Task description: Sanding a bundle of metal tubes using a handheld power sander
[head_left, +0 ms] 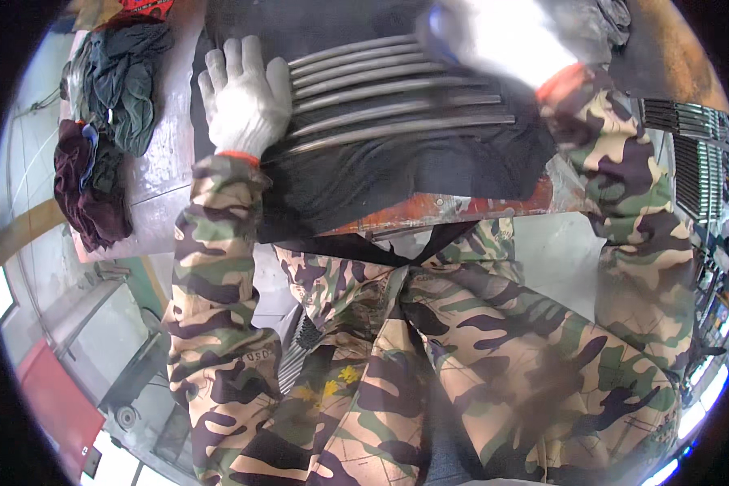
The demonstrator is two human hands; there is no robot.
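Flat and open, the gloved left hand (245, 101) presses the ends of grey metal rods (397, 89) lying side by side on a black mat (356, 178), while the right hand (498, 36) is too blurred to judge its grip.

Right hand (494, 36): motion-blurred to a pale smear, so finger pose and any contact with the metal rods (397, 89) cannot be told. Left ends of the rods are hidden under the left hand (247, 101), whose glove covers them. Heap of dark cloths (105, 121) is cut by the fisheye rim; rack of metal parts (705, 154) at far right is too distorted to resolve.
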